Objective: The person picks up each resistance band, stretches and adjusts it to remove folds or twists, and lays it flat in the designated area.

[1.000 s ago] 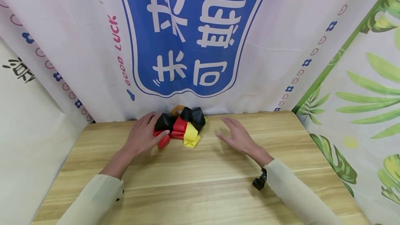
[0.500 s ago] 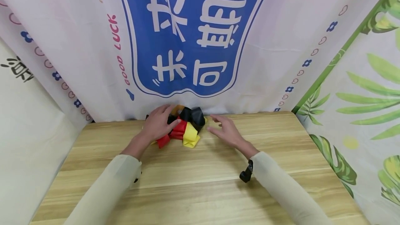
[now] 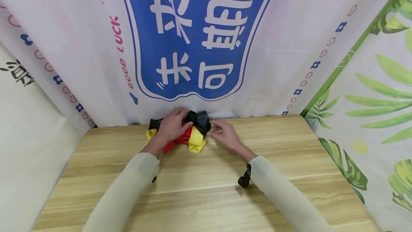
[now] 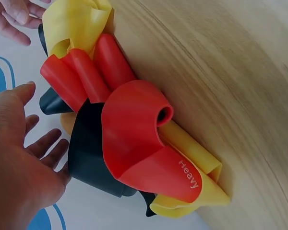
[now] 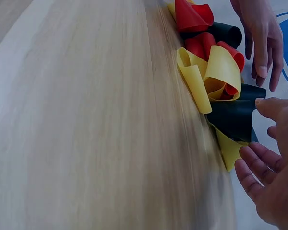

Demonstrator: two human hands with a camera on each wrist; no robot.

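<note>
A bundle of loosely folded flat rubber exercise bands lies at the table's back edge. A red band (image 4: 129, 129) printed "Heavy" curls over the others, with a yellow band (image 3: 195, 139) and a black band (image 5: 233, 119) among them. My left hand (image 3: 173, 127) is over the bundle's left and middle in the head view, hiding part of it; its fingers look spread and loose in the left wrist view. At the right end is my right hand (image 3: 225, 135), its thumb and loosely bent fingers beside the black band. Contact there is hard to tell.
The bands are on a wood-grain table (image 3: 206, 196). Directly behind its back edge hangs a white cloth (image 3: 273, 63) with a blue printed panel. A leaf-patterned cloth (image 3: 370, 117) borders the right side, and a pale cloth (image 3: 29, 135) the left.
My left hand has moved right and slightly up across the bundle, uncovering its left end. My right hand has come leftward to the black band. The bands look nearly unmoved.
</note>
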